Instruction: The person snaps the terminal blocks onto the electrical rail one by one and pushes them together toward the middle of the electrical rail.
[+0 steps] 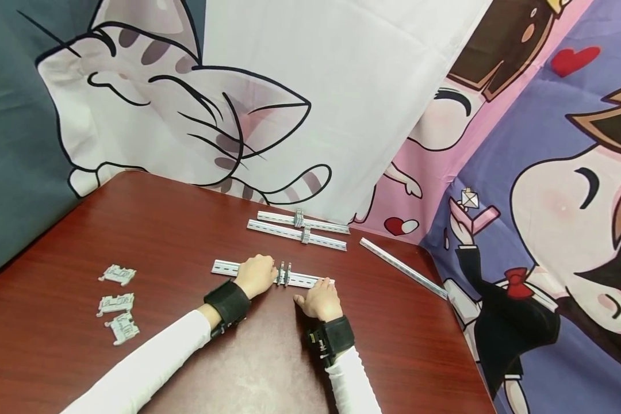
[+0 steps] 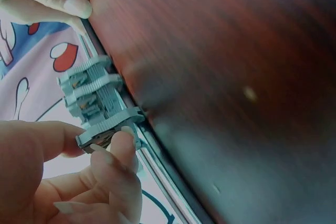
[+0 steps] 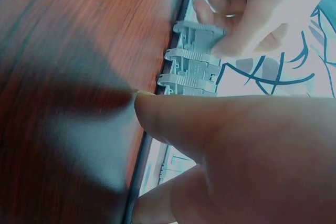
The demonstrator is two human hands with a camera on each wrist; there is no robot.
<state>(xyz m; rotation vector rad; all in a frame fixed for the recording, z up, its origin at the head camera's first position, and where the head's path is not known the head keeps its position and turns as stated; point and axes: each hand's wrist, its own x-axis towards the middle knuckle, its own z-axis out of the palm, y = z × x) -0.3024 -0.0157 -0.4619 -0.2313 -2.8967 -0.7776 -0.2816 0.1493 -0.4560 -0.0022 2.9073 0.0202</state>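
Observation:
A slotted metal DIN rail (image 1: 304, 280) lies across the table before both hands. My left hand (image 1: 257, 275) pinches a grey terminal block (image 2: 111, 128) between thumb and fingers, at the rail. Two more grey terminal blocks (image 1: 284, 274) stand upright on the rail, just right of that hand. On the rail's right end rest the fairly straight fingers of my right hand (image 1: 321, 300). Its thumb (image 3: 157, 109) points out toward the blocks, by the rail's near edge. In the head view the left hand covers the block it pinches.
Three loose terminal blocks (image 1: 118, 274) lie flat at the left. Toward the back are two parallel rails, a farther rail (image 1: 326, 226) and a nearer rail (image 1: 274, 230), each carrying blocks. A bare rail (image 1: 403, 268) slants along the right edge. Printed cloth (image 1: 341, 86) hangs behind the table.

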